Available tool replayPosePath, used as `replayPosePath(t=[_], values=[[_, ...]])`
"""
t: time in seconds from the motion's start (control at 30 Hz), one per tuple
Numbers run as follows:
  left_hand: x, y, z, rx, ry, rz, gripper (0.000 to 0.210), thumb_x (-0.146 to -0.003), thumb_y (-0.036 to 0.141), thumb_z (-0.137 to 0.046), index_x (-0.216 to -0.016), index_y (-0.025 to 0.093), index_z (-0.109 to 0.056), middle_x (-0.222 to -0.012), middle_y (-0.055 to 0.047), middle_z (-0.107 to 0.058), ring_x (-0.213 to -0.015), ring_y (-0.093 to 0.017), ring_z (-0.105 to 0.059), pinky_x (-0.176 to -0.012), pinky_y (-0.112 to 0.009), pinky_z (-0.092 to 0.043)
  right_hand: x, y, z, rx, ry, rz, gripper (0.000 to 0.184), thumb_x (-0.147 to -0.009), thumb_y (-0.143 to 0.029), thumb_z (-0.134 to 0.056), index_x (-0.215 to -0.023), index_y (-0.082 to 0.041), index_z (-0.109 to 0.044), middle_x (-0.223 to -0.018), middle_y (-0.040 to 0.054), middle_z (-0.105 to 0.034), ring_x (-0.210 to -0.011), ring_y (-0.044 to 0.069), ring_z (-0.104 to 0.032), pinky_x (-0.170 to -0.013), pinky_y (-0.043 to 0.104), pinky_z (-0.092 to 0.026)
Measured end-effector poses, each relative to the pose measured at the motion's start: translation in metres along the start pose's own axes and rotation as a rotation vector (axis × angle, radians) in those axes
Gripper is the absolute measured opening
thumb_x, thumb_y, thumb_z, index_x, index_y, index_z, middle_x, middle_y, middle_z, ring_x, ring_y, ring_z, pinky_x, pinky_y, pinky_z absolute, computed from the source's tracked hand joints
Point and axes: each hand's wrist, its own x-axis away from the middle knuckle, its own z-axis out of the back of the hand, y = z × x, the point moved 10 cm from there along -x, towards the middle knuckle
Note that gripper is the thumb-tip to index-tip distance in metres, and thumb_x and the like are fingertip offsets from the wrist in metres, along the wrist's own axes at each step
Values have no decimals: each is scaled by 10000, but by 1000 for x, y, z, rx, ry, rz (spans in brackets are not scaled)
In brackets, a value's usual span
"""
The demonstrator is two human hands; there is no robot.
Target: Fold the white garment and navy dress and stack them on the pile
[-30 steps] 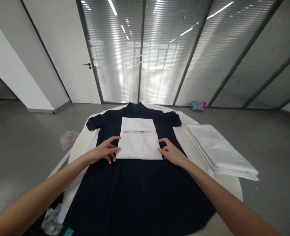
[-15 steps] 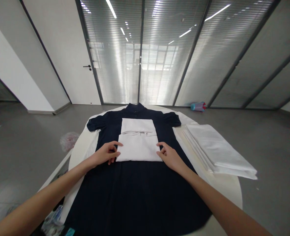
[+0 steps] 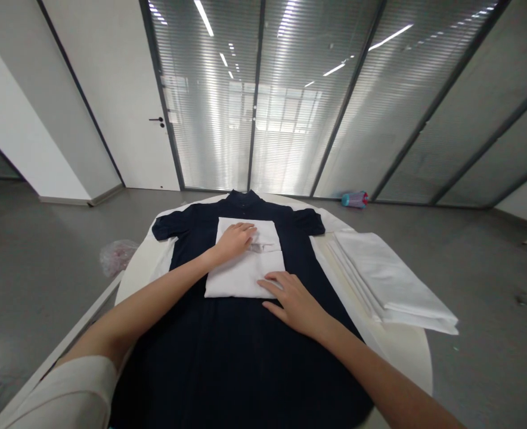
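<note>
A folded white cloth [image 3: 232,279] lies on the chest and middle of a dark navy short-sleeved shirt [image 3: 245,351], which is spread flat with its collar at the far end. My left hand [image 3: 237,241] rests over the cloth's upper part, fingers stretched toward the fold line across it. At the cloth's lower right corner is my right hand [image 3: 293,298], its fingers spread and the fingertips at the near edge. Neither hand grips anything. Part of the cloth is hidden beneath both hands.
The shirt lies on a round white table [image 3: 409,351]. A stack of folded white fabric [image 3: 388,277] overhangs its right edge. On the floor are a clear plastic bag [image 3: 117,257] and a blue and pink item [image 3: 354,199]. A glass partition [image 3: 281,149] stands behind.
My left hand has moved from the cloth's left edge up onto its upper part. My right hand has let go of the right edge and shifted down and inward, fingers spreading.
</note>
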Motion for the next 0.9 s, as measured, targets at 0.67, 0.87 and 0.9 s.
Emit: replayPosePath(t=[0.67, 0.87, 0.9], values=[[67, -39, -3, -308, 8, 178, 269, -990, 174, -429, -1092, 183, -677, -1091, -121, -633, -1008, -269, -561, -683, -316, -472, -70, 99, -7, 276, 159, -573, 429, -969, -148, -385, -1346, -228, -573, -1318, 137, -525, -971, 261, -588, -804, 374, -435], [68, -40, 3, -326, 31, 206, 236, -981, 195, -436, -1022, 167, -666, -1063, -135, -630, -962, -274, -573, -659, -337, -448, -68, 92, -3, 275, 241, -495, 377, -973, -145, -380, -1213, -203, -664, -1196, 135, -589, -1005, 266, -530, -828, 382, -386], [68, -38, 3, -325, 25, 191, 215, -969, 201, -458, -1012, 169, -666, -1055, -132, -633, -953, -271, -578, -680, -342, -450, -67, 91, -2, 283, 253, -488, 359, -968, -152, -393, -1185, -199, -675, -1167, 137, -597, -1005, 270, -520, -831, 386, -377]])
